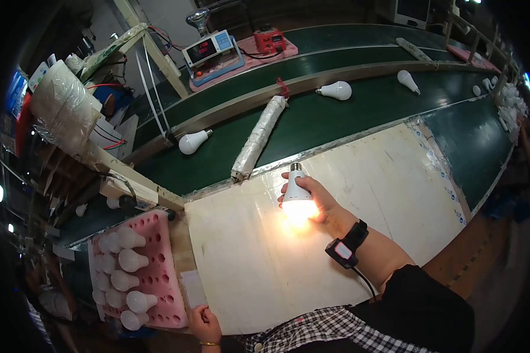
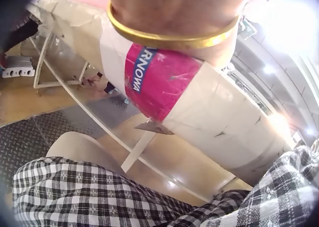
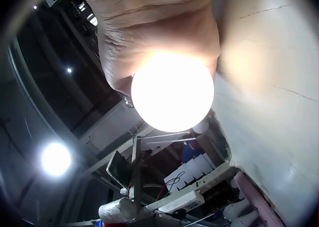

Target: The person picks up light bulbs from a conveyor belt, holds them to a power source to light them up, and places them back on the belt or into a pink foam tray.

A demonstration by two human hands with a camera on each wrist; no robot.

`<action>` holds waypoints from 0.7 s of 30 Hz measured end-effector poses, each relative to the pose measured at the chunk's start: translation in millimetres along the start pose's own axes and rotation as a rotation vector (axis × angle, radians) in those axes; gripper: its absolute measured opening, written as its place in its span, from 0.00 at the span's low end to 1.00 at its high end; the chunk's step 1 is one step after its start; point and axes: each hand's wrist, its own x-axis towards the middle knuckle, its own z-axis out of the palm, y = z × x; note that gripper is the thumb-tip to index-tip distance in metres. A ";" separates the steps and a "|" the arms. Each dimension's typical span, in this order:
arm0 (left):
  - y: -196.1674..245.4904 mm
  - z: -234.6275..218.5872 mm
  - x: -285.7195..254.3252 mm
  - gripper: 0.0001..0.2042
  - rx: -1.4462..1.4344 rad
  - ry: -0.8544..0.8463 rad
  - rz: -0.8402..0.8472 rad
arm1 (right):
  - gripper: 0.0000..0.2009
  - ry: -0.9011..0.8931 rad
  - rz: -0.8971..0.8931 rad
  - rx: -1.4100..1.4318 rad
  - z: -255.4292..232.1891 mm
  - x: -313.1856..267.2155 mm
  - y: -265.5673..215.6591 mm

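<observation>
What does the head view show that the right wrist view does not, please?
Only the head view shows the green conveyor belt with loose bulbs, the pink tray of bulbs, the meter and the left hand at the table's edge. Only the right wrist view shows ceiling lights. Both show the right hand gripping the lit bulb over the white table.

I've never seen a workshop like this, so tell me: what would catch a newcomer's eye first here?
First, the glowing bulb gripped in the right hand over the pale board, its screw cap pointing away from the person. Next, the pink tray at the board's left edge, with white bulbs lying in it and the left hand beside its near corner. Beyond the board, loose bulbs lie scattered on the green belt.
</observation>
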 end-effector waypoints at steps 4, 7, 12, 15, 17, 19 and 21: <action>-3.3 0.9 0.1 0.04 0.029 0.034 0.065 | 0.21 0.028 -0.021 -0.081 2.9 -0.5 1.9; 1.8 0.5 -2.1 0.05 -0.037 0.017 -0.049 | 0.21 0.053 -0.025 -0.043 9.1 -4.8 -0.5; 2.7 -5.8 -3.5 0.09 -0.017 -0.035 -0.037 | 0.17 0.135 0.109 -0.254 31.4 10.4 -21.4; 5.3 -10.0 -2.9 0.08 -0.011 -0.020 -0.007 | 0.16 0.190 0.120 -0.465 43.7 59.4 -39.7; 5.7 -11.4 -2.0 0.08 0.007 -0.031 0.006 | 0.18 0.094 0.091 -0.556 57.9 81.0 -60.5; 4.1 -9.8 -2.2 0.08 -0.018 -0.025 0.006 | 0.21 -0.028 -0.034 -0.661 48.4 115.8 -77.7; 3.9 -9.4 -2.7 0.07 -0.041 -0.024 0.001 | 0.21 0.094 -0.315 -1.106 48.2 132.6 -100.5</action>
